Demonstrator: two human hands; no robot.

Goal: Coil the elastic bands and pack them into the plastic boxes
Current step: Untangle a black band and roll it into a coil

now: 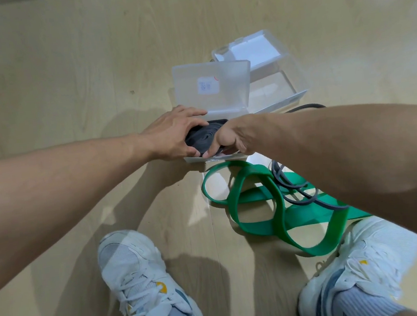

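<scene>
The coiled black elastic band sits down in the base of the nearer plastic box, its dark loops packed tight, and both hands are right on it. The left hand comes in from the left, palm down, fingers curved over the far edge of the coil and thumb hooked round the near side, so it is gripping the band. The right hand reaches across from the right, wrist bent, fingers curled down onto the near right edge of the coil and clutching it against the box wall. The box's clear lid stands open and upright behind the hands, a small white label showing on it. Just behind and to the right lies a second plastic box, also open, its lid tipped back, with something white and flat showing through the clear plastic. Nearer the person, just beside the first box, a wide green elastic band sprawls loose on the pale wooden floor in big twisted loops, running under the right forearm. A thin dark grey band lies tangled across the green one, and another stretch of dark band peeks out above the right arm, near the second box. At the bottom, two white sneakers with yellow marks frame the scene, the left shoe and the right shoe, the green band's lowest loop touching the right one.
</scene>
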